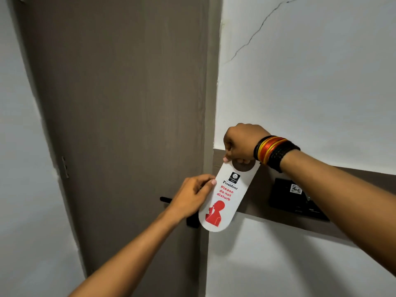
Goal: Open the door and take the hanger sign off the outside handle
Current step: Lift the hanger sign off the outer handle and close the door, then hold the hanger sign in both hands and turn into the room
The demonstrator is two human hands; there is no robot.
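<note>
A white hanger sign (225, 202) with red "Please do not disturb" text and a red figure hangs tilted in front of the door edge. My right hand (241, 144) grips its top around the round hole. My left hand (192, 196) pinches the sign's left edge, in front of the black door handle (166, 199), whose lever tip shows to the left. The grey-brown door (120, 116) fills the middle and looks shut against its frame. The sign is not on the handle.
White wall (310, 82) with a crack stands right of the door. A brown wall strip (257, 198) carries a black card-holder panel (295, 199). Bangles sit on my right wrist. A hinge (65, 167) shows on the door's left side.
</note>
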